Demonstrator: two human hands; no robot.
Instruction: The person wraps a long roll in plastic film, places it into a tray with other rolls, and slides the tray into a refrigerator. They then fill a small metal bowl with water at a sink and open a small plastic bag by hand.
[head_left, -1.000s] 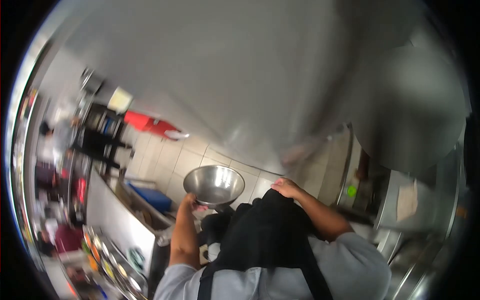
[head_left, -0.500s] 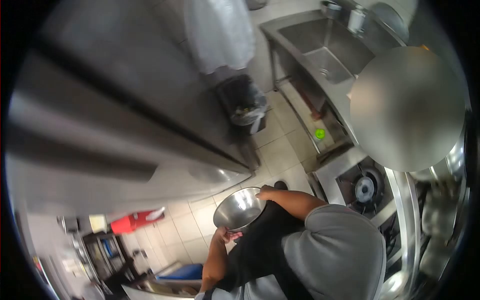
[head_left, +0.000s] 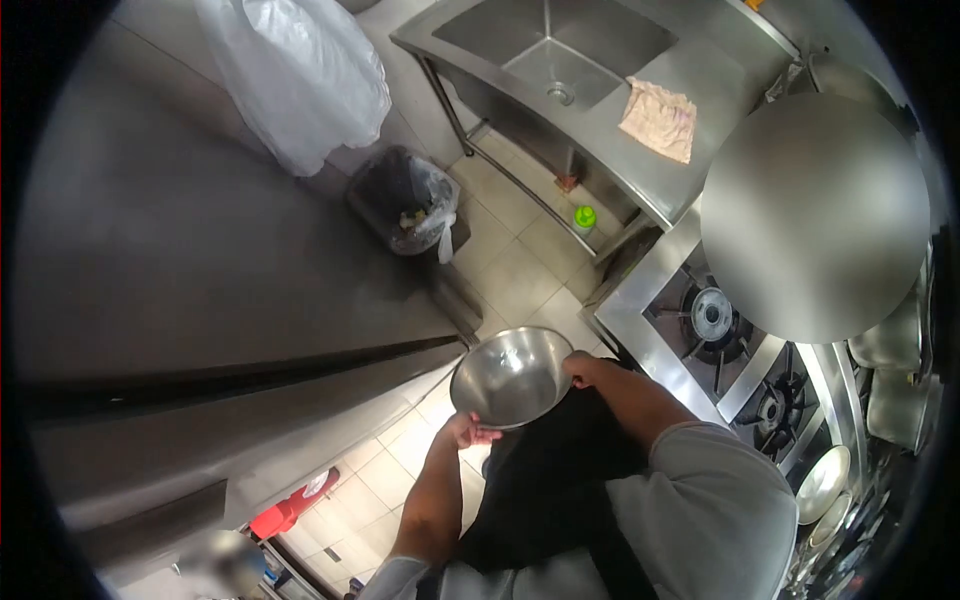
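Note:
A wide stainless steel mixing bowl (head_left: 510, 378) is held in front of the black apron, its mouth toward the camera. Only bare metal and reflections show inside it. My right hand (head_left: 580, 369) is closed around the rim on the right. At the lower left edge, my left hand (head_left: 470, 430) supports the bowl, its thumb by the rim and its fingers reaching partly beneath.
Ahead stands a steel sink (head_left: 560, 92) with a folded cloth (head_left: 660, 120) on its counter. To the right is a gas stove (head_left: 712, 314); at left, a large steel fridge-like cabinet (head_left: 220, 270). A lined trash bin (head_left: 400, 205) and a green-capped bottle (head_left: 585, 218) are beyond the bowl.
The view has swung toward the sink and stove, so the cloth and more burners show. The bowl appears farther right and higher, still held by both hands.

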